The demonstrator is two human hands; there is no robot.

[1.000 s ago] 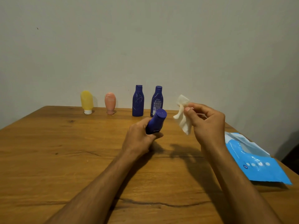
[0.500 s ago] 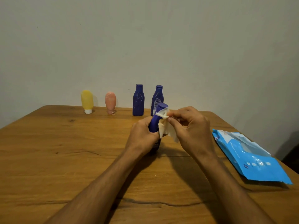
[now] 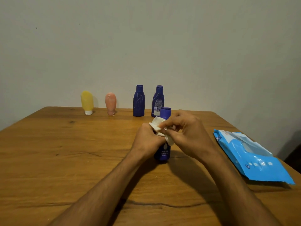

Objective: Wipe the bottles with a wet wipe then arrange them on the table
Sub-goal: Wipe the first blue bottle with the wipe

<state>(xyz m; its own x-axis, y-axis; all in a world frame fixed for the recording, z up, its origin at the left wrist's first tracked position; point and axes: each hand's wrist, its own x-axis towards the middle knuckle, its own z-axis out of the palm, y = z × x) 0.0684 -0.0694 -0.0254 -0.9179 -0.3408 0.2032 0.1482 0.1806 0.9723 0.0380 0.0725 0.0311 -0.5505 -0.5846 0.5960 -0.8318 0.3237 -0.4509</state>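
On the wooden table (image 3: 48,152), left of the blue wipe pack (image 3: 254,154), the blue bottle (image 3: 162,152) is now standing upright at the centre instead of tilting, my left hand (image 3: 146,139) gripping its body while my right hand (image 3: 190,136) is pinching the wet wipe (image 3: 157,123) lower, below the cap.

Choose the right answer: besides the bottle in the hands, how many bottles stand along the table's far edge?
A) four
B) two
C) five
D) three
A: the yellow bottle, pink bottle, left blue bottle and right blue bottle stand there; the left hand grips the fifth bottle, the right hand holds the wet wipe on it.
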